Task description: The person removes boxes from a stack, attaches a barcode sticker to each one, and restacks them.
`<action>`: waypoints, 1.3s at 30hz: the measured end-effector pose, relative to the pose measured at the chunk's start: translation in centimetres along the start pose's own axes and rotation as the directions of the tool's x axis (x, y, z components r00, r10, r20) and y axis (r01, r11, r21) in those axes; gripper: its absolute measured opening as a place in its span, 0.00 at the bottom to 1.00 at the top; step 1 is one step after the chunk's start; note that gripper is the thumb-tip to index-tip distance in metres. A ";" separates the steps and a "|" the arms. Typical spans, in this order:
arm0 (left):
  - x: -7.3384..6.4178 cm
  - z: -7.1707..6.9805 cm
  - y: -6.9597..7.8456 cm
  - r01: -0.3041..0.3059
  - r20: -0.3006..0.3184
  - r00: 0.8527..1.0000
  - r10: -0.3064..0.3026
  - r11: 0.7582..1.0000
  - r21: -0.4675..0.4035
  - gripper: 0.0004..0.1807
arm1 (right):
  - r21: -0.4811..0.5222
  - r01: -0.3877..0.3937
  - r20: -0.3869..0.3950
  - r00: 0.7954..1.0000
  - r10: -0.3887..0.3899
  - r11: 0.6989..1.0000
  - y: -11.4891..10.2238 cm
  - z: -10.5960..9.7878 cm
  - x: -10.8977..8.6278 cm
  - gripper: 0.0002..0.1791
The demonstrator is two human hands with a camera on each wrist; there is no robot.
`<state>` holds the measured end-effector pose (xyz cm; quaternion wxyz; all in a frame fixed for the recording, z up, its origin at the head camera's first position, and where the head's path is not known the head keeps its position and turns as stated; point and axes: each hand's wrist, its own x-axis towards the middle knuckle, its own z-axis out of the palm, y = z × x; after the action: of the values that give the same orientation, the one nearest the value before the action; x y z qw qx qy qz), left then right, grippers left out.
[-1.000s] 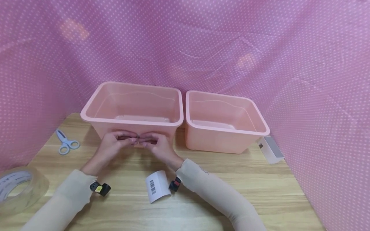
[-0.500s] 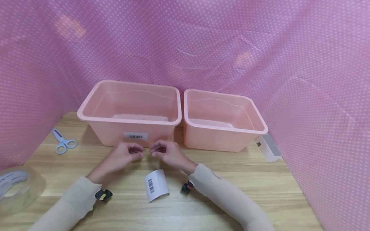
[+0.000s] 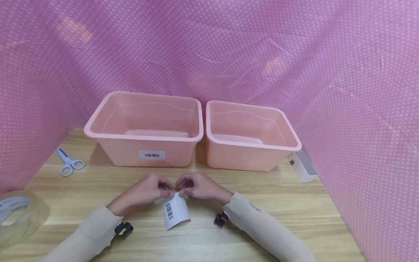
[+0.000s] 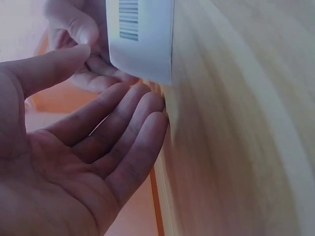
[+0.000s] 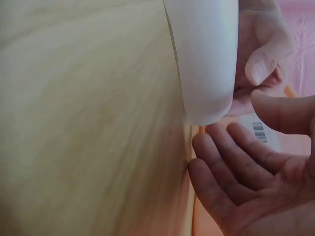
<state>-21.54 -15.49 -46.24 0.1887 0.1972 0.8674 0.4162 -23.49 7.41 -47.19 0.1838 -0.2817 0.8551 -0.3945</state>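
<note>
A curled white paper label (image 3: 178, 211) with a printed barcode lies on the wooden table in front of me, bowed upward. At its far edge, my left hand (image 3: 148, 190) and right hand (image 3: 203, 188) face each other, thumbs overlapping the paper's top corners in the head view. Seen from the left wrist, the left fingers (image 4: 110, 132) are spread loosely, and thumb and fingertips stand apart. The right fingers (image 5: 236, 162) look just as relaxed in the right wrist view, their tips near the table beside the label (image 5: 209, 64). Another barcode label (image 3: 151, 155) sits flat on the left pink bin's front.
Two pink plastic bins stand side by side at the back, the left bin (image 3: 109, 151) and the right bin (image 3: 239, 158). Light-blue scissors (image 3: 69, 162) lie at left, above a large roll of clear tape (image 3: 36, 214). A white-and-grey box (image 3: 302, 167) is at right.
Both hands have drawn back from the left bin's front toward me, down to the loose label's far edge. The label on the bin, earlier covered by the hands, now shows fully.
</note>
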 end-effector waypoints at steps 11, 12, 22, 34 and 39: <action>0.1 0.8 0.7 -0.009 0.059 0.998 0.008 1.000 0.011 0.07 | -0.013 -0.042 0.062 0.997 0.043 0.999 0.0 -0.2 -1.3 0.12; 0.1 0.9 0.6 -0.016 0.061 0.998 0.016 1.000 0.007 0.06 | -0.017 -0.044 0.063 0.997 0.045 0.999 -0.1 -0.2 -1.5 0.12; 0.6 0.9 1.5 0.038 0.024 0.999 -0.035 0.990 -0.136 0.07 | 0.019 -0.047 0.001 0.999 0.047 0.999 -0.2 -0.6 -2.6 0.03; 1.7 1.6 2.9 -0.088 -0.188 0.981 0.042 0.965 -0.247 0.12 | 0.200 -0.020 -0.168 0.984 0.054 0.980 -0.5 -2.3 -4.1 0.04; 1.6 2.8 4.1 -0.136 -0.350 0.935 0.054 0.967 -0.213 0.20 | 0.245 -0.005 -0.227 0.972 0.063 0.969 -0.5 -2.5 -4.3 0.06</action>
<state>-20.77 -10.54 -44.82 0.0369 0.1405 0.8211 0.5520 -21.32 11.26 -44.81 0.1222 -0.1941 0.8207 -0.5233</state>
